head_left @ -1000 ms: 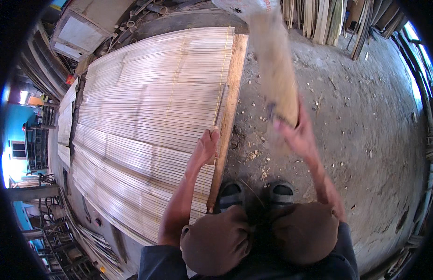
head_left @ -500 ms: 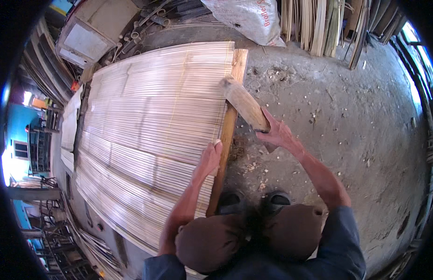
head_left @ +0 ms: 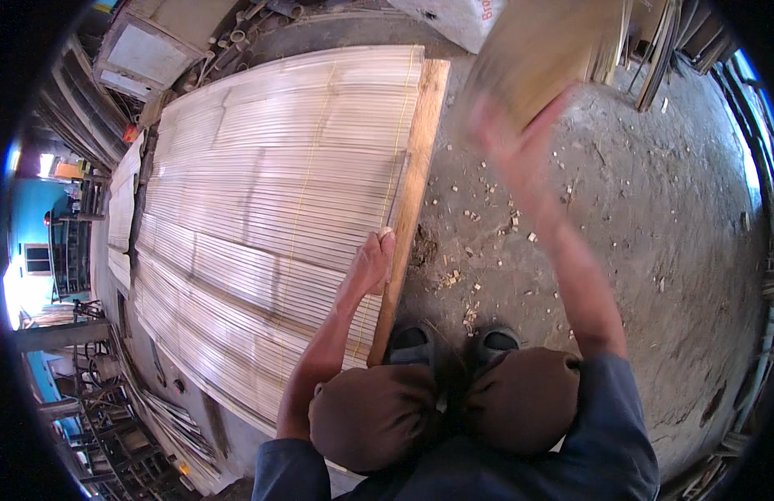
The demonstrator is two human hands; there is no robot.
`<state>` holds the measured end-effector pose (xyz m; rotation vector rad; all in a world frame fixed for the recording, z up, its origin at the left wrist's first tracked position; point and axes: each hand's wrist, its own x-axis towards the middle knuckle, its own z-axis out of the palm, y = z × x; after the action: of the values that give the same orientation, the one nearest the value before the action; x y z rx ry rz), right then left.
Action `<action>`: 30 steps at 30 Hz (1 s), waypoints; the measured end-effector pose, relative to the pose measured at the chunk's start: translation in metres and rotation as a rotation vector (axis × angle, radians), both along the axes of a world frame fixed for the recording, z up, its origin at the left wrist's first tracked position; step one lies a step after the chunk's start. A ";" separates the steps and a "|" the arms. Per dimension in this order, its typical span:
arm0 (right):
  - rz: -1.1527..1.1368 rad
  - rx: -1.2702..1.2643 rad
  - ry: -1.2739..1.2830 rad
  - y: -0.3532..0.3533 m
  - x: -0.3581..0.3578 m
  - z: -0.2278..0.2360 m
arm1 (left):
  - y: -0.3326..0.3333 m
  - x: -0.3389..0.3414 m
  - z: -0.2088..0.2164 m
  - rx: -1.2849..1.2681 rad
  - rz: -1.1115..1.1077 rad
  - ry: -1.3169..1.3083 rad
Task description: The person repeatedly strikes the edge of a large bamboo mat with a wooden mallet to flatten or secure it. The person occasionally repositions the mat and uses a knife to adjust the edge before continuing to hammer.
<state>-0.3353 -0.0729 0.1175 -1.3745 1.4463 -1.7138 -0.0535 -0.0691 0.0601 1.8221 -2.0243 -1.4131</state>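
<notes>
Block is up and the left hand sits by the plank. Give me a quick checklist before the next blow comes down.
1. Right hand grips wooden block: ok, though blurred.
2. Block raised above plank: ok.
3. Left hand clear of plank: not ok, fingers rest at its edge.
4. Blade under left hand seated: cannot tell.
5. Slat mat lying flat: ok.
6. Feet back from plank end: cannot tell.

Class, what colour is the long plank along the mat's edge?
Orange-brown plank, pale mat; head view.

Left hand [head_left: 372, 260] low, fingers curled; right hand [head_left: 508, 138] raised high, blurred
</notes>
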 end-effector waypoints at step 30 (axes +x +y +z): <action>0.231 0.538 -0.402 0.117 0.046 -0.170 | 0.004 0.054 -0.057 -0.125 0.102 -0.042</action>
<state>-0.2890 0.0445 -0.0528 -0.8145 1.3232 -1.2367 0.0003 -0.0649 0.0031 1.8873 -1.9592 -1.2037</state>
